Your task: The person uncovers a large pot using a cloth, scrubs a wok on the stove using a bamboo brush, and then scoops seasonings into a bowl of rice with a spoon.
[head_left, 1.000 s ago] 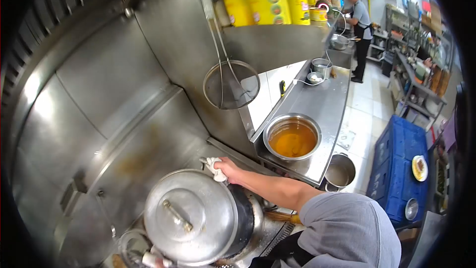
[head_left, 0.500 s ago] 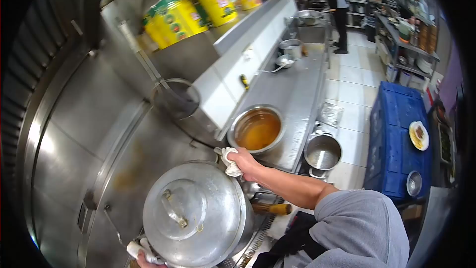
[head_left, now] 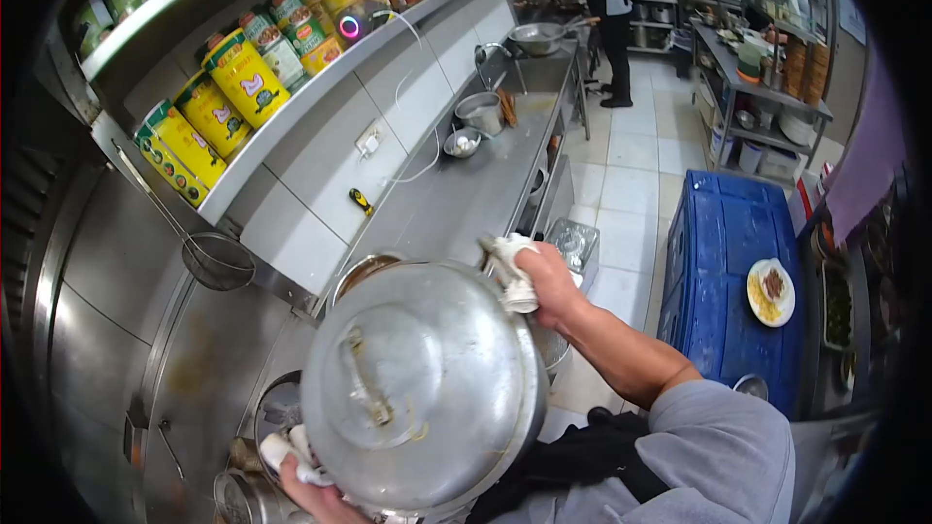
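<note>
A large lidded aluminium stockpot (head_left: pixel 447 369) hangs between my two hands, tilted in view. My right hand (head_left: pixel 551 281) is closed round its far side handle through a folded white cloth (head_left: pixel 515 272). At the near left side my left hand (head_left: pixel 316 495) grips the pot through another white cloth (head_left: pixel 286 453); the handle there is hidden. The lid, with its strap handle (head_left: pixel 364 378), covers the pot, so the contents cannot be seen. Behind the pot shows the rim of a metal basin (head_left: pixel 359 270), mostly covered by the lid.
A steel counter (head_left: pixel 388 225) runs to a sink at the back. Above it, a shelf (head_left: pixel 233 180) holds several yellow cans. A wire strainer (head_left: pixel 218 260) hangs at left. A blue chest (head_left: pixel 699 330) with a plate (head_left: pixel 770 293) stands at right. A person (head_left: pixel 607 10) works at the far end.
Both hands have lifted the stockpot and carried it right, toward the counter. It now hides most of the basin of brown liquid. My view has turned, showing more of the shelf.
</note>
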A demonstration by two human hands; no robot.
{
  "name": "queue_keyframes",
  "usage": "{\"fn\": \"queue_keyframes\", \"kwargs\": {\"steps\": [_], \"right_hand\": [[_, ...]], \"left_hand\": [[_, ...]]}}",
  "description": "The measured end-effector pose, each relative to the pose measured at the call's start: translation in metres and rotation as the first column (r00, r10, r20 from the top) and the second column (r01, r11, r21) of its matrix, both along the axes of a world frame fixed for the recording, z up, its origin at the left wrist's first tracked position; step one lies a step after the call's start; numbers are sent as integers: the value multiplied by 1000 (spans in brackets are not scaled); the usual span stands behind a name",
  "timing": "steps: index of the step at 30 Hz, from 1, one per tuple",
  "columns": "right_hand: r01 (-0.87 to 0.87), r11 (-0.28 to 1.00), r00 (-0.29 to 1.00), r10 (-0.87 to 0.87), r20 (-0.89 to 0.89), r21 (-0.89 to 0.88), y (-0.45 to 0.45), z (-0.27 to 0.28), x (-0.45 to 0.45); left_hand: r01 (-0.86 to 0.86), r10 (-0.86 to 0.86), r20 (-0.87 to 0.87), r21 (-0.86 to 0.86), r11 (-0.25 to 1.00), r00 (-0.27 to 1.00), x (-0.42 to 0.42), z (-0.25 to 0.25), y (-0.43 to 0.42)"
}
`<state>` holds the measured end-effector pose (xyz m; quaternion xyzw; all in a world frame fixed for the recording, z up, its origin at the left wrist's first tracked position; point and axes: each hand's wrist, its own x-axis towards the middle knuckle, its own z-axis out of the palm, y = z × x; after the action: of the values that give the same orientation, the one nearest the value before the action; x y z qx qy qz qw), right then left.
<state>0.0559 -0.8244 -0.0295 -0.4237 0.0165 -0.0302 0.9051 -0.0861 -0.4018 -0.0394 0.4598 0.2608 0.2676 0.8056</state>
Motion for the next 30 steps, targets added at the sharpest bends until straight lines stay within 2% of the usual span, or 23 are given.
{"fn": "queue_keyframes", "kwargs": {"steps": [2,3,6,7,10,11,12,13,14,17,21,23,24,25,27,30], "right_hand": [[49,999,999,-49,2,-20,-45,0,4],[94,995,995,-94,24,-30,-65,-4,12],[195,981,978,-193,72,-20,-114,-21,33],[233,972,970,-232,76,-14,-130,-30,40],[355,932,929,-360,87,72,-169,-50,58],[398,917,916,-398,49,15,-177,-49,56],[440,896,898,-439,36,-52,-188,-41,57],[503,863,864,-503,15,-48,-198,-35,68],[557,829,829,-558,-28,-46,-205,-39,75],[430,898,902,-424,78,-94,-270,-82,112],[523,851,852,-523,18,-52,-285,-77,160],[468,878,883,-469,24,-99,-313,-84,201],[409,904,912,-408,35,-124,-325,-92,217],[451,888,892,-453,3,-92,-318,-80,237],[408,909,912,-409,5,-79,-337,-80,282],[337,935,942,-335,31,-115,-362,-81,352]], "left_hand": [[69,-68,55,-29,997,996,24,-22,-24],[233,-231,94,-10,973,968,37,-47,-11],[144,-145,29,31,989,989,77,-38,-87],[171,-175,38,91,981,984,88,-26,-113],[348,-357,108,94,933,928,135,-28,-138],[359,-364,50,98,928,930,151,-31,-144],[370,-383,124,112,922,915,168,-26,-161],[439,-449,171,94,894,877,181,-22,-172],[411,-420,178,84,908,890,193,-23,-185],[447,-464,182,126,886,867,238,-29,-206],[428,-453,210,155,890,866,297,-36,-237],[423,-439,176,126,898,881,328,-48,-252],[410,-425,149,118,904,893,333,-55,-260],[380,-389,118,94,920,914,340,-43,-276],[334,-343,99,95,938,934,375,-55,-292],[251,-256,134,56,966,957,417,-66,-321]]}}
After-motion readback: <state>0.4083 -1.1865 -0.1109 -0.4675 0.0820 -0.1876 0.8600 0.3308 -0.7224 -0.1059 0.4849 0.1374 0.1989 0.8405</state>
